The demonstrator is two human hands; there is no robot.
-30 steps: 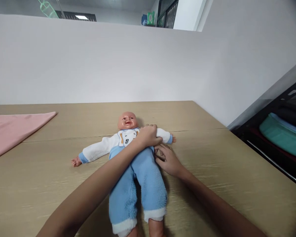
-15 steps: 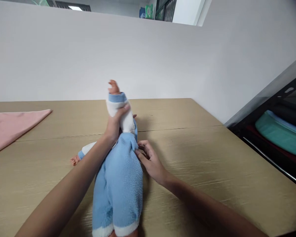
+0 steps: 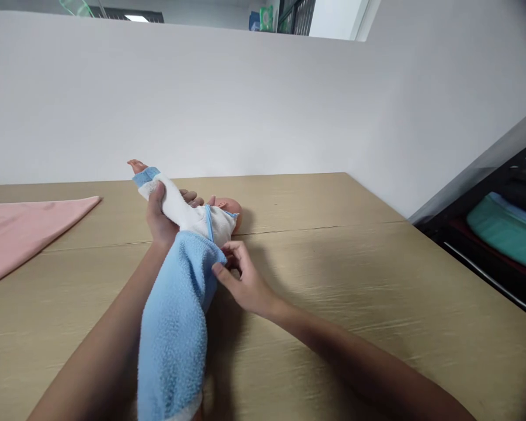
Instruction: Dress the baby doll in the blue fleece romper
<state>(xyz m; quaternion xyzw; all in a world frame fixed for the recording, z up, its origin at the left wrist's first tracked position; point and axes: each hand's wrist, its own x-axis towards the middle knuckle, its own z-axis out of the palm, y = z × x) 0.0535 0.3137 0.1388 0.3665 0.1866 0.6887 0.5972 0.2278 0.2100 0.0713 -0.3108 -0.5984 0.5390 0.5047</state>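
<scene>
A baby doll (image 3: 229, 207) lies turned onto its side on the table, its head away from me and its face hidden. It wears a white top (image 3: 197, 219) with blue trim and fluffy blue trousers (image 3: 173, 316) with a white hem. My left hand (image 3: 161, 222) is closed around the doll's white-sleeved arm and upper body, thumb on the sleeve. The doll's small hand points up and left above it. At the right side of the trousers' waist, my right hand (image 3: 248, 283) pinches the blue waistband between thumb and fingers.
A pink cloth (image 3: 30, 234) lies flat at the table's left. Behind the wooden table (image 3: 355, 280) rises a white wall (image 3: 201, 99). To the right stands a black rack (image 3: 447, 234) holding folded green and blue fabric (image 3: 504, 231).
The doll has rolled over to the left, bringing its head and side into view. Its raised arm has swung left with my left hand. My right hand has shifted slightly left with the waistband.
</scene>
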